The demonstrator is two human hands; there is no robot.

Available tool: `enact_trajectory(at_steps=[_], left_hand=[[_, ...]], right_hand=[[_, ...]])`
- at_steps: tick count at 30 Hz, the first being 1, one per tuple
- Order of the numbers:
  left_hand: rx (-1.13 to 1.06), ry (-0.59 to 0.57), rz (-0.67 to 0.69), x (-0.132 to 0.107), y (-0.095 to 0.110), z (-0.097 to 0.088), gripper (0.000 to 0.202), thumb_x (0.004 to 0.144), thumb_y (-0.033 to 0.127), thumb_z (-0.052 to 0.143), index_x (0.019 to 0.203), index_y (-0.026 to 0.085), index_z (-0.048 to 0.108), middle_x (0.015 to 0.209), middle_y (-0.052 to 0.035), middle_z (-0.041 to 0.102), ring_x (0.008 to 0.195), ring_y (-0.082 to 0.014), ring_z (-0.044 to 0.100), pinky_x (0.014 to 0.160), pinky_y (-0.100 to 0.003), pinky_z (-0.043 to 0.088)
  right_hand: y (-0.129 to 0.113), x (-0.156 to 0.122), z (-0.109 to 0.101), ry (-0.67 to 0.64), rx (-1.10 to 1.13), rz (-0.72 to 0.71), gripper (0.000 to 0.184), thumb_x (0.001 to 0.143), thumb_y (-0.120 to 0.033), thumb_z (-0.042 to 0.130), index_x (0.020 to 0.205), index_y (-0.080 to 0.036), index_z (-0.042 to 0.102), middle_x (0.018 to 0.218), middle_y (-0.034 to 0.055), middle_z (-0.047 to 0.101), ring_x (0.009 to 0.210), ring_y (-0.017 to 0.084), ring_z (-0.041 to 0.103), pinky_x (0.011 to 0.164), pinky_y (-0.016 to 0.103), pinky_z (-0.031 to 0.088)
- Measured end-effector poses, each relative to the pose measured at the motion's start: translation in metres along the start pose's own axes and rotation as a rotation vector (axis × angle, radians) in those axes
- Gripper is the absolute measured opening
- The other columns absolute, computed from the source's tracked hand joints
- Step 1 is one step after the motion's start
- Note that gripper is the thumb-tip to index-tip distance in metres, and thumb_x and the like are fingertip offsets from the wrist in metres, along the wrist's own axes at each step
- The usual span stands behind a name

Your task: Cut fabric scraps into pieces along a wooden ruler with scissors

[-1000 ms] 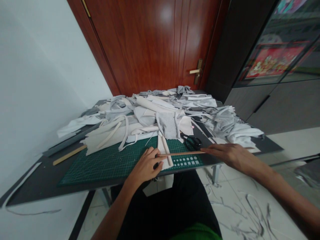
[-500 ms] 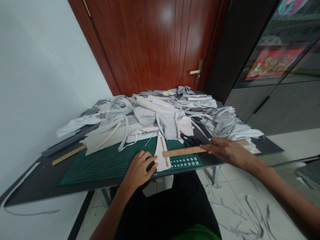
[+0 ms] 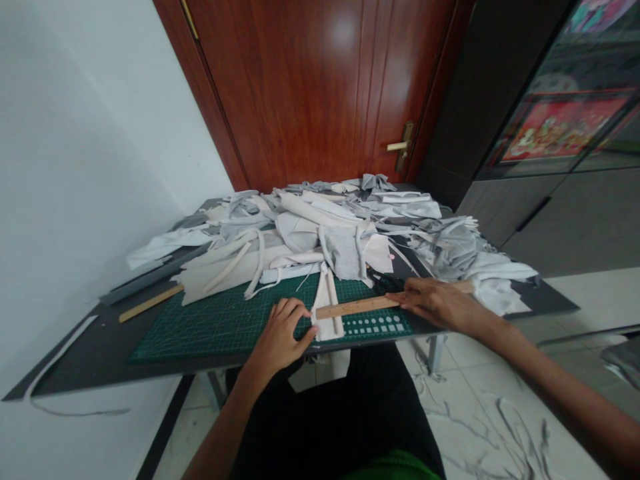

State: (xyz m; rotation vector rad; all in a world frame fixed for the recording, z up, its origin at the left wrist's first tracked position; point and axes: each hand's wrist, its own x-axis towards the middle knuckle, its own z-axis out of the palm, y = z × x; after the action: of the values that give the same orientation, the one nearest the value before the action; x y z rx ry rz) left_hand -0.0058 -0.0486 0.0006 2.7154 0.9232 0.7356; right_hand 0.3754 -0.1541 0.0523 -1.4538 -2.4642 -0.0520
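Note:
A narrow cream fabric strip lies on the green cutting mat near the table's front edge. A wooden ruler lies flat across the strip, running right. My right hand presses down on the ruler's right part with fingers stretched flat. My left hand rests on the mat just left of the strip, fingers curled, fingertips touching the strip's left edge. Whether it holds a tool is hidden.
A big heap of white and grey fabric scraps covers the back of the dark table. Black scissors lie behind the ruler. A second wooden stick lies at the left. A red door stands behind; scraps litter the floor.
The ruler went from on edge to lying flat across the strip under my right hand. My left hand slid slightly back from the strip. The view shifted a little.

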Motion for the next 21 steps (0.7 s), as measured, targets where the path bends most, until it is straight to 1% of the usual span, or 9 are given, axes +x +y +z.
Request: enact_trajectory(at_steps=[5, 12, 15, 17, 18, 21], left_hand=[[-0.016, 0.018, -0.013, 0.0, -0.001, 0.0, 0.012, 0.095, 0.03, 0.066, 0.102, 0.022, 0.059, 0.107, -0.0052, 0.062, 0.106, -0.0261, 0.053, 0.094, -0.041, 0.044], [-0.012, 0.017, -0.035, 0.0, -0.004, 0.0, 0.016, 0.094, 0.031, 0.068, 0.104, 0.021, 0.058, 0.109, -0.0059, 0.062, 0.108, -0.0272, 0.054, 0.095, -0.042, 0.044], [-0.015, 0.025, -0.048, 0.0, -0.002, -0.001, 0.026, 0.093, 0.03, 0.068, 0.115, 0.021, 0.058, 0.117, -0.0075, 0.062, 0.114, -0.0284, 0.055, 0.099, -0.044, 0.044], [-0.033, 0.016, -0.019, 0.001, 0.001, -0.002, 0.035, 0.093, 0.028, 0.066, 0.126, 0.021, 0.057, 0.124, -0.0086, 0.063, 0.12, -0.0286, 0.055, 0.103, -0.045, 0.044], [-0.047, 0.004, 0.002, 0.002, 0.002, -0.003, 0.036, 0.094, 0.026, 0.064, 0.129, 0.022, 0.057, 0.126, -0.0087, 0.063, 0.121, -0.0282, 0.055, 0.104, -0.045, 0.045], [-0.097, -0.039, 0.027, 0.01, 0.003, -0.003, 0.027, 0.1, 0.025, 0.057, 0.126, 0.023, 0.063, 0.123, -0.0076, 0.066, 0.117, -0.0254, 0.06, 0.104, -0.042, 0.047]], right_hand=[[-0.001, 0.008, 0.008, 0.001, 0.032, -0.019, 0.041, 0.11, -0.035, 0.043, 0.143, -0.027, 0.066, 0.099, 0.0079, 0.067, 0.086, 0.019, 0.068, 0.077, 0.032, 0.057], [-0.005, 0.015, 0.004, 0.012, -0.01, -0.022, 0.04, 0.109, -0.036, 0.044, 0.144, -0.033, 0.064, 0.097, 0.006, 0.066, 0.082, 0.018, 0.066, 0.074, 0.031, 0.054], [-0.004, 0.019, 0.002, -0.012, -0.024, -0.032, 0.04, 0.109, -0.035, 0.044, 0.144, -0.033, 0.064, 0.097, 0.0063, 0.066, 0.081, 0.018, 0.066, 0.072, 0.03, 0.053], [-0.002, 0.021, 0.0, -0.016, -0.02, -0.046, 0.039, 0.109, -0.034, 0.045, 0.143, -0.032, 0.065, 0.096, 0.0061, 0.066, 0.081, 0.018, 0.065, 0.072, 0.029, 0.051], [-0.002, 0.023, -0.002, -0.015, -0.016, -0.053, 0.039, 0.109, -0.033, 0.046, 0.142, -0.032, 0.066, 0.096, 0.0059, 0.066, 0.081, 0.018, 0.065, 0.071, 0.028, 0.051], [0.0, 0.027, -0.007, -0.023, -0.02, -0.063, 0.038, 0.108, -0.031, 0.047, 0.141, -0.031, 0.067, 0.095, 0.0057, 0.065, 0.079, 0.016, 0.064, 0.071, 0.028, 0.049]])
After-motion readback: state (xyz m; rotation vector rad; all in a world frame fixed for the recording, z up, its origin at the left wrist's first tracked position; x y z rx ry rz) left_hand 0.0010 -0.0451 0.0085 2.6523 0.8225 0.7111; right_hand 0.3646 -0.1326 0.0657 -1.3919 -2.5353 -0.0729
